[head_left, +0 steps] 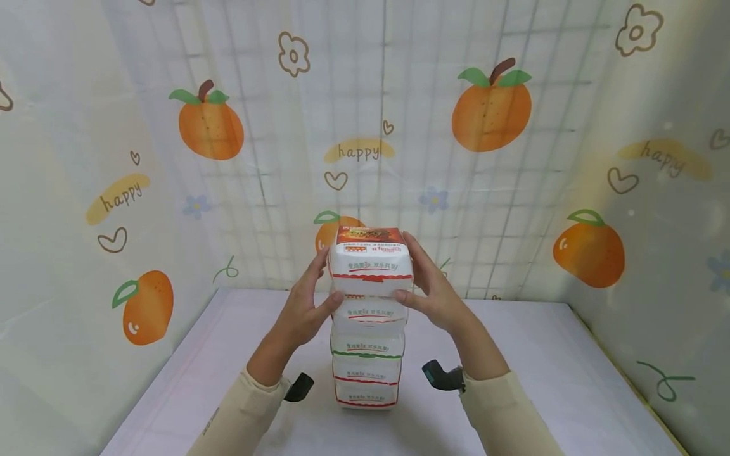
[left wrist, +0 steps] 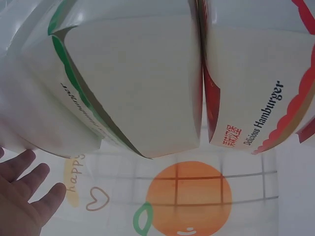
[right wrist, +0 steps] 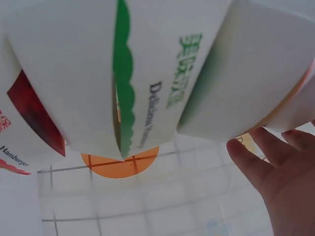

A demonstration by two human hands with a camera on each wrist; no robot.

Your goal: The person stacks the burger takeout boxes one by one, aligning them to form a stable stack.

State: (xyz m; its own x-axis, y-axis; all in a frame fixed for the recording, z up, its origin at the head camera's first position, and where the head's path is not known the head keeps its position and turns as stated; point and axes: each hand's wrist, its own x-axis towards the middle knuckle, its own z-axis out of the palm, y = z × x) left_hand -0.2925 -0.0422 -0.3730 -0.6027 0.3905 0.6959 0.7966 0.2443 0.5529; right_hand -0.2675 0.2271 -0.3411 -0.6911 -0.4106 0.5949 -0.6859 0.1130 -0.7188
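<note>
A tall stack of white paper hamburger boxes (head_left: 367, 348) stands upright, with red and green scalloped trim on its boxes. The top hamburger box (head_left: 372, 266) has a red printed lid and tilts slightly. My left hand (head_left: 308, 301) holds its left side, thumb in front near the lower seam, fingers along the side. On the opposite side my right hand (head_left: 436, 288) grips it likewise. In the left wrist view a green-trimmed box (left wrist: 138, 83) fills the middle, left fingers (left wrist: 51, 194) at the lower left. The right wrist view shows right fingers (right wrist: 251, 160) beside the upper boxes.
The stack stands on a white tabletop (head_left: 256, 316). Behind and beside it hangs a pale curtain (head_left: 410, 38) printed with oranges, hearts and flowers, with a wire grid showing through. Dark wrist cameras stick out from the left sleeve (head_left: 245, 405) and right sleeve (head_left: 502, 405).
</note>
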